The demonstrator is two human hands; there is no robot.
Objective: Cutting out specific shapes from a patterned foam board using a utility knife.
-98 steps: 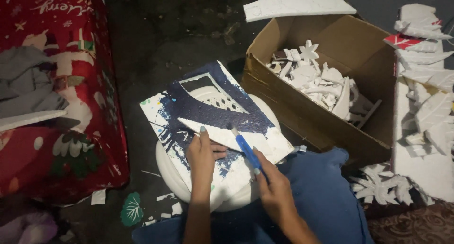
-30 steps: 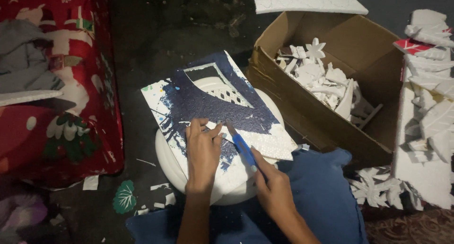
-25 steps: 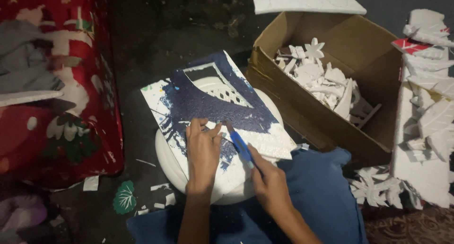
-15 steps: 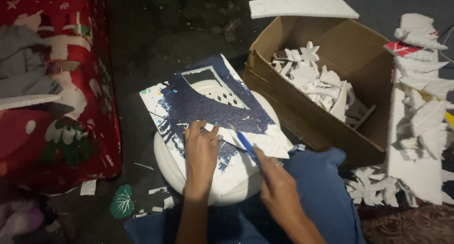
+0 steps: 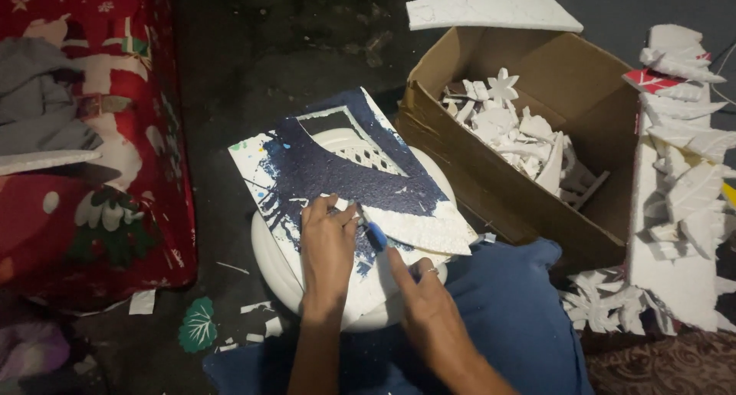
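The left hand (image 5: pixel 328 245) is lying flat, fingers spread, pressing down on a white foam sheet painted dark blue (image 5: pixel 337 180) — grasping nothing. That sheet is resting on a round white plastic stool (image 5: pixel 268 261), tilted across its seat. The right hand (image 5: pixel 429 307) is gripping a blue-handled cutter (image 5: pixel 376 236), its tip meeting the foam just beside the left fingers. To the right, an open brown cardboard box (image 5: pixel 491 188) is holding white foam offcuts (image 5: pixel 521 131) — a red festive-patterned cloth (image 5: pixel 92 150) is lying at far left.

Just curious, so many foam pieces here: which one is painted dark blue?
The foam sheet on the white stool, under both hands; the others are plain white.
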